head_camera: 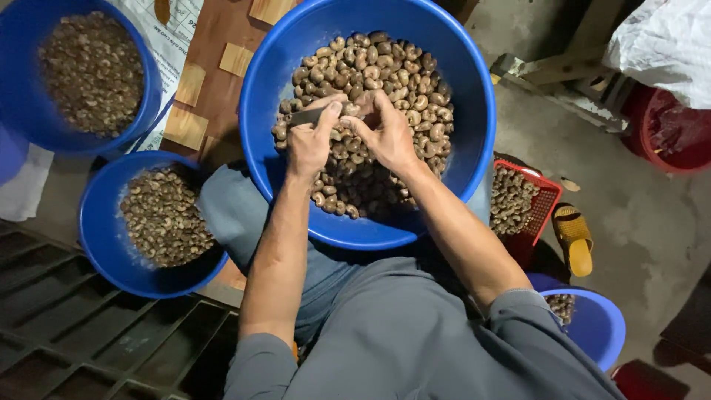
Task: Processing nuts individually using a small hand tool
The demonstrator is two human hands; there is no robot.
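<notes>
Seen from the camera on my head, looking straight down: my left hand [309,141] and my right hand [386,133] meet over a large round blue plastic basin [474,111] that rests on my lap and is heaped with brown, curved cashew nuts in their shells [385,70]. My left grip is clamped around a small dark flat blade [305,116], thumb pressed along its top, the tool lying across my fingers just above the pile. My right grip is closed, fingertips pinched together on a single cashew nut [362,111] held right beside the blade's tip, at the middle of the basin, touching the top of the heap. Both bare forearms run up from my grey sleeves. To my left, two smaller round blue plastic bowls stand near each other: the upper bowl [144,96] holds small dark nut pieces, the lower bowl [92,244] holds paler shelled kernels. Between them and the basin lie light square wooden tiles [185,127] on a reddish-brown board. To my right, a red plastic mesh basket [546,194] holds more nuts, a yellow rubber sandal [575,238] lies on the grey concrete floor, and another blue bowl [596,330] sits by my right elbow.
</notes>
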